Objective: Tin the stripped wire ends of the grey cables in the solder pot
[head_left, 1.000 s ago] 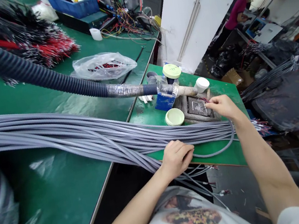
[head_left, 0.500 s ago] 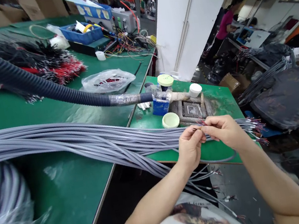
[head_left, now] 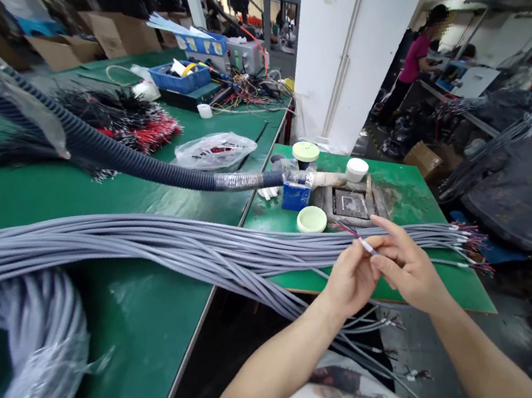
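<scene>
Between my two hands is the end of a grey cable (head_left: pixel 367 247), with a white band and thin coloured wires fanning out toward the upper left. My left hand (head_left: pixel 352 276) pinches it from the left, just below the wires. My right hand (head_left: pixel 402 265) has its thumb and a finger on the same cable from the right, with the index finger stretched up. Behind both hands runs a thick bundle of grey cables (head_left: pixel 233 244), its stripped wire ends (head_left: pixel 469 237) at the right. More cable ends (head_left: pixel 391 324) hang below the table edge.
A soot-marked metal pot (head_left: pixel 350 204) sits behind my hands, beside a ribbed hose (head_left: pixel 182 177), a blue box (head_left: pixel 296 195), a pale green dish (head_left: pixel 312 220) and a white-lidded jar (head_left: pixel 356 170). A coil of cable (head_left: pixel 61 339) lies left. A person (head_left: pixel 413 61) stands far right.
The cable end has been turned, so its white band and coloured wires now show, pointing up left. My right index finger has lifted away. The view has shifted slightly left.
</scene>
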Motion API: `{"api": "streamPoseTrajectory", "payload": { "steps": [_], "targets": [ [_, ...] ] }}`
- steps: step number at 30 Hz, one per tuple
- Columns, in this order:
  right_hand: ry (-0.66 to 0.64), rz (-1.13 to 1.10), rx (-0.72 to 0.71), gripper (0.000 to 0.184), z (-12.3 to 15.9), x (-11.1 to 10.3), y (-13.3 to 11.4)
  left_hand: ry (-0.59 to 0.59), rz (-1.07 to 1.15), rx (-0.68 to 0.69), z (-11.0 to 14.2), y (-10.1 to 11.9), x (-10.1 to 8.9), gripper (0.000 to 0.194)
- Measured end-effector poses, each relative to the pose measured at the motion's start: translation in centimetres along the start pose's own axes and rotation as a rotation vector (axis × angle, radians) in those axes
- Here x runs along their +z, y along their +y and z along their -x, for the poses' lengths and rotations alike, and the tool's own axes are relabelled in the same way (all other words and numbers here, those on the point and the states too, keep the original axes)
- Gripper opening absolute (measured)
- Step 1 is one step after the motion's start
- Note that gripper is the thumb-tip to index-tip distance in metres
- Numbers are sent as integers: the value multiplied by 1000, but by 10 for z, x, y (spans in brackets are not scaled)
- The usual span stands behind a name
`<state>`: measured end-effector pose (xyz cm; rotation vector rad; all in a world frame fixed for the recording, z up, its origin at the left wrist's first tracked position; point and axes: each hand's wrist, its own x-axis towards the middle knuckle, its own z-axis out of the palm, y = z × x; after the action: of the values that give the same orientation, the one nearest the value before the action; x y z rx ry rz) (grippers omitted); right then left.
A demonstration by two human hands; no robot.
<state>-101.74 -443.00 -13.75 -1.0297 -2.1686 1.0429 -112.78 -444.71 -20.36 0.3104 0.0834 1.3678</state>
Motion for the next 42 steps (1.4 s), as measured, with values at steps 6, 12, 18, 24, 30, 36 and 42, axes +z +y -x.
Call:
{"api": "streamPoseTrajectory", "payload": {
  "steps": [6,12,18,24,30,36,42],
  "targets": [
    [69,297,-52,36,-7,-30,11,153,-563,231,2,4,-9,29],
    [146,549,-262,21,-25,-26,3,146,-986,310,4,-3,-14,30],
    [97,461,-130,16,-37,-11,-1,151,-1098,333,9,-11,-25,23],
    [113,-59,56,26,-44,-5,15,121,-1206,341,18,5,-18,23],
    [420,-592,61,18,-59,-15,34,109,-1155,281,27,8,-20,25],
    [-95,-329,175,17,-50,-27,37,179,-1050,152,35,8,-29,30],
    [-219,-379,258,22,-50,-4,30,116,-928,80,36,12,-33,30]
  ]
}}
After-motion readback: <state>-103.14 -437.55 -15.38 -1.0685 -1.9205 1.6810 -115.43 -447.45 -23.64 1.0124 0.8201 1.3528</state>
